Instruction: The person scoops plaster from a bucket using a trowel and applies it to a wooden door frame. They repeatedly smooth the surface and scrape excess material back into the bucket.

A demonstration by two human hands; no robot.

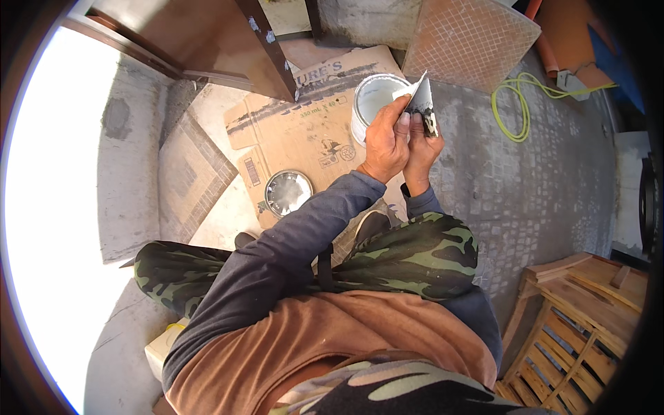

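My left hand [386, 142] and my right hand [422, 153] are close together over the right side of an open white bucket [359, 124]. Both have fingers closed on a thin, pale scraper blade [420, 99] with a dark, smeared lower edge. The blade stands tilted, one face turned towards the bucket. Whether it is one piece or two pressed together, I cannot tell. Whitish material shows inside the bucket. To its lower left, a round metal lid [288, 193] coated with whitish residue lies on flattened cardboard [304, 138].
A brown door panel [221, 48] stands at the upper left. Behind the bucket leans a patterned brown board [470, 45]. A yellow-green hose [523, 114] coils on the grey floor at right. At the lower right is a slatted wooden crate [567, 332]. My camouflage-clad legs frame the cardboard's near edge.
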